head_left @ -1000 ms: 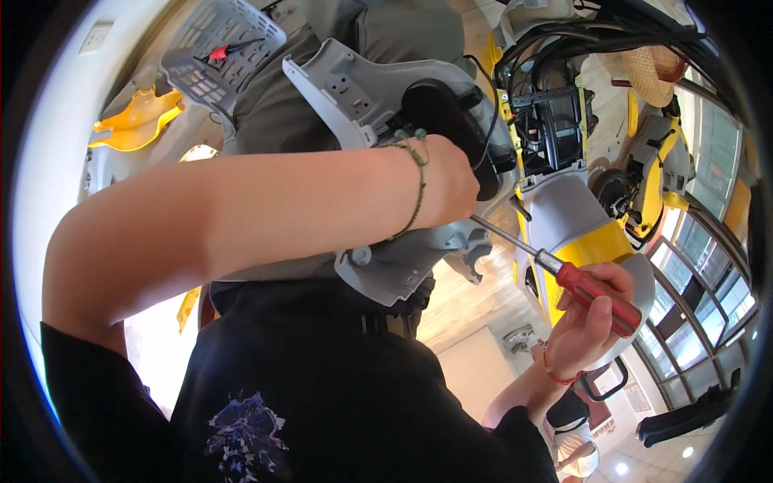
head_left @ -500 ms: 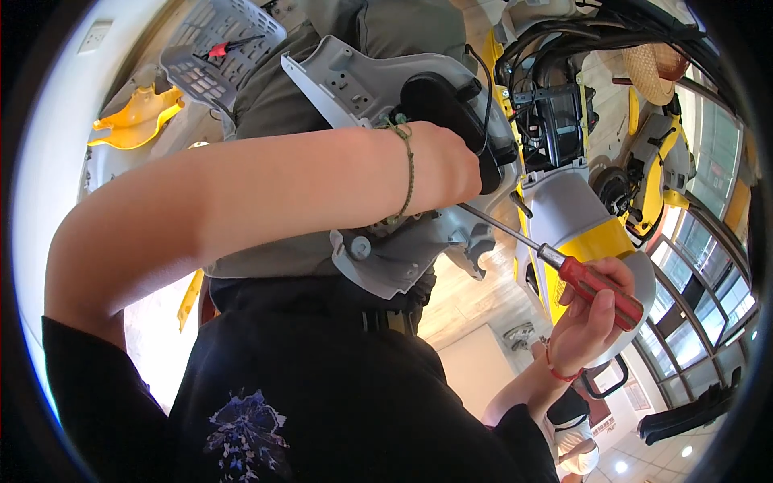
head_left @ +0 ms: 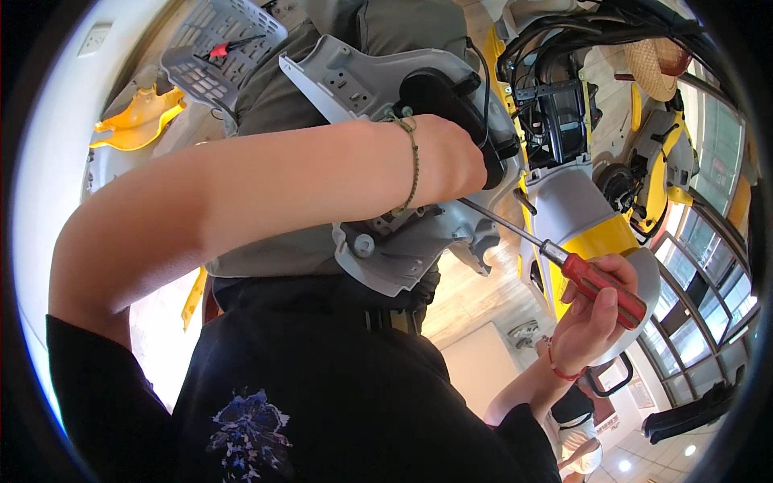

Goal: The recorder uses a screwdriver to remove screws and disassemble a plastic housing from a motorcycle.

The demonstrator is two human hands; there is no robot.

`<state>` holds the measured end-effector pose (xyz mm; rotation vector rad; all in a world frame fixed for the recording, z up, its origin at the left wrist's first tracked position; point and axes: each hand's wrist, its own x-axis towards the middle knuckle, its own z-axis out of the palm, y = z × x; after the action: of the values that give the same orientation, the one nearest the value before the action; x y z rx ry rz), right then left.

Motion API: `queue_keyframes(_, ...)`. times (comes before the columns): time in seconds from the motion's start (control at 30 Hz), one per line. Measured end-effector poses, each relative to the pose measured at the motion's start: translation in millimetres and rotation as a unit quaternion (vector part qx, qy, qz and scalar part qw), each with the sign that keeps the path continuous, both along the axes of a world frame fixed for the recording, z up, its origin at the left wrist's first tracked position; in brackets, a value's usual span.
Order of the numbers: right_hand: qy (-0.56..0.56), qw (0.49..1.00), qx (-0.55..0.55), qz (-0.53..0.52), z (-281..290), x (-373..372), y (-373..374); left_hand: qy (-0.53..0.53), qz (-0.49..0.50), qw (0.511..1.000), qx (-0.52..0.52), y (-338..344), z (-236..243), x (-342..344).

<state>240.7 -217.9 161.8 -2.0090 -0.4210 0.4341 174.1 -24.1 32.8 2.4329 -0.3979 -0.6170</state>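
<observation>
My right hand is closed round the red handle of a screwdriver. Its long metal shaft slants up and left, and the tip goes out of sight at the edge of my left hand. That hand lies bent over a black part on a grey plastic shell; its fingers are hidden beneath it, so their grip does not show. The shell rests across my lap, with a black cable along its right side. At the shell's near end is a round grey boss.
A grey basket holding a red-handled tool stands at the upper left, near a yellow panel. To the right is a yellow and grey vehicle body with exposed cables. Another yellow vehicle and a straw hat are farther right.
Both hands, the screwdriver and the shell keep nearly the same places. My left hand and the screwdriver tip sit slightly higher in the picture; the whole view has shifted a little.
</observation>
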Motion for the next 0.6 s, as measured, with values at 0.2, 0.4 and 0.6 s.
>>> queue_keyframes(0.2, 0.001, 1.000, 0.003, -0.009, -1, -3, 4, -0.038, 0.012, 0.999, -0.021, 2, 0, -3)
queue_keyframes(0.4, 0.006, 1.000, -0.006, 0.002, 0, -1, 3, 0.002, 0.012, 1.000, -0.017, 2, 3, 2)
queue_keyframes(0.6, -0.075, 0.994, -0.031, 0.069, 12, 8, -6, 0.022, 0.009, 1.000, -0.006, 1, 3, 2)
